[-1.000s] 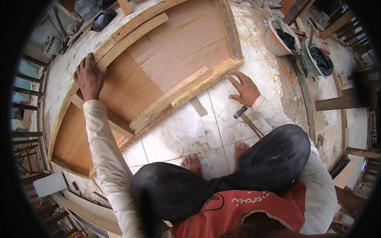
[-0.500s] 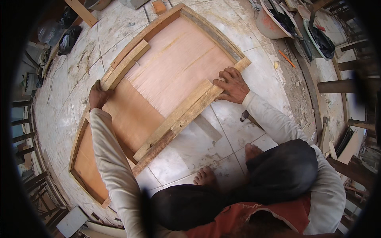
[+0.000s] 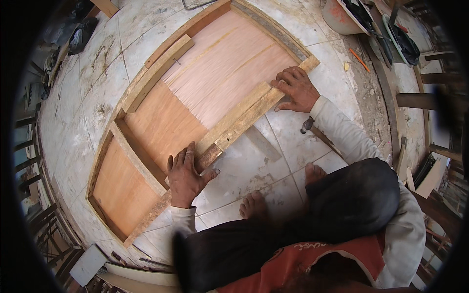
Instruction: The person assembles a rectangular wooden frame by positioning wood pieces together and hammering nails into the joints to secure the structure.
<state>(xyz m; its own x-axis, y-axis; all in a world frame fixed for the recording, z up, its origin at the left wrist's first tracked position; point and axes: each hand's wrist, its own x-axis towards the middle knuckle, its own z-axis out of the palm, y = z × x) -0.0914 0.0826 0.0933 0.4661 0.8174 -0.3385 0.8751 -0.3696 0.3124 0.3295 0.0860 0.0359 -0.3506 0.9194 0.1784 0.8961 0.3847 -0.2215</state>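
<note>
A wooden panel frame (image 3: pixel 286 43) with curved ends lies tilted across the floor, plywood (image 3: pixel 161 122) backing its inside. Along its near side runs a rail with a wooden strip (image 3: pixel 239 119) on it. My left hand (image 3: pixel 184 180) grips this rail near the crossbar (image 3: pixel 139 158), fingers over the top and thumb on the near side. Toward the right end, my right hand (image 3: pixel 298 90) wraps its fingers over the same rail. Against the far side sits a wooden block (image 3: pixel 159 73), with a nail (image 3: pixel 177 61) sticking out. A hammer (image 3: pixel 308 125) lies near my right forearm.
White tiles (image 3: pixel 234 180) make up the dusty floor. At the upper right stand a bucket (image 3: pixel 339 19) and a tray with a black bag (image 3: pixel 403 46). An orange pencil-like stick (image 3: pixel 360 60) lies below them. My bare feet (image 3: pixel 253 204) are close to the frame.
My left hand has moved from the far side of the frame to the near rail. My right hand stays on the rail's right end. The view has shifted slightly.
</note>
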